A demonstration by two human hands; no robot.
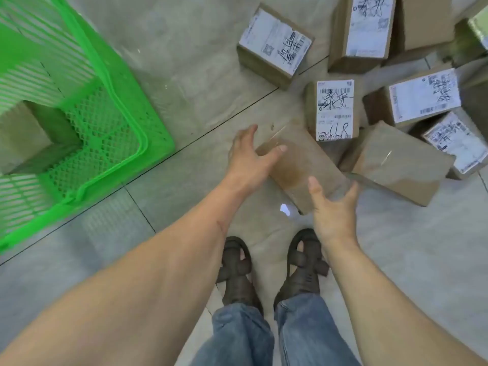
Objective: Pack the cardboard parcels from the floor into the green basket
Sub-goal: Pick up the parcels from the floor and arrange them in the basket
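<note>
A plain taped cardboard parcel (pixel 298 165) lies flat on the tiled floor just ahead of my feet. My left hand (pixel 248 154) is spread over its far left corner, fingers straight, the thumb reaching across the top. At the parcel's near right end, my right hand (pixel 332 207) hovers open with the fingers spread. Neither hand grips it. The green basket (pixel 111 120) stands at the left, and a brown parcel (pixel 23 133) lies inside it. Several more labelled parcels (pixel 335 109) are heaped on the floor at the upper right.
My two feet in dark sandals (pixel 272 268) stand right behind the parcel. A small white scrap (pixel 285 208) lies on the floor by the parcel's near edge. Grey floor tiles (pixel 184 75) stretch between the basket and the heap.
</note>
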